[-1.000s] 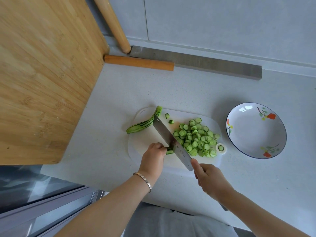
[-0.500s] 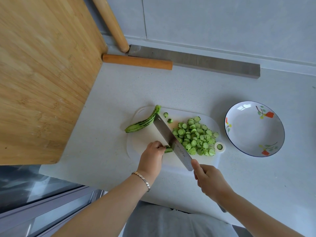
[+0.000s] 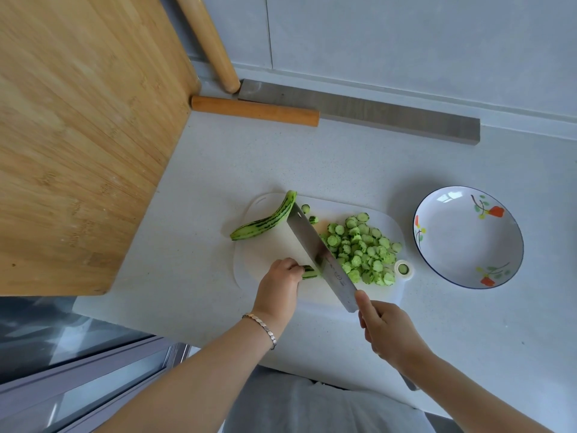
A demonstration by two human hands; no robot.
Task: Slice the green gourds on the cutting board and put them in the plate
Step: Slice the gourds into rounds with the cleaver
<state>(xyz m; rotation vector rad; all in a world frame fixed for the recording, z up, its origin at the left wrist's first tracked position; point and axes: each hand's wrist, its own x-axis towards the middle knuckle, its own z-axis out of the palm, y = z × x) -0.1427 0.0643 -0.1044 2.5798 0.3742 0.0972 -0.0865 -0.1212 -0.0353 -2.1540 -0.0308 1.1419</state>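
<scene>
On the white cutting board (image 3: 268,254) my left hand (image 3: 279,284) pinches a short green gourd stub (image 3: 309,272) against the board. My right hand (image 3: 385,331) grips the handle of a steel cleaver (image 3: 321,257), whose blade stands on the stub right beside my left fingertips. To the right of the blade is a heap of several green slices (image 3: 362,248). A whole striped gourd (image 3: 265,220) lies at the board's far left edge. A white plate with flower pattern (image 3: 468,237) sits to the right of the board and holds nothing.
A large bamboo board (image 3: 78,135) leans at the left. Two wooden rolling pins (image 3: 254,110) and a grey metal bar (image 3: 374,110) lie along the back wall. The counter's near edge runs just below my wrists.
The gourd stub under my left hand has got a little shorter and the blade sits slightly nearer my fingers. Both hands stay in nearly the same place.
</scene>
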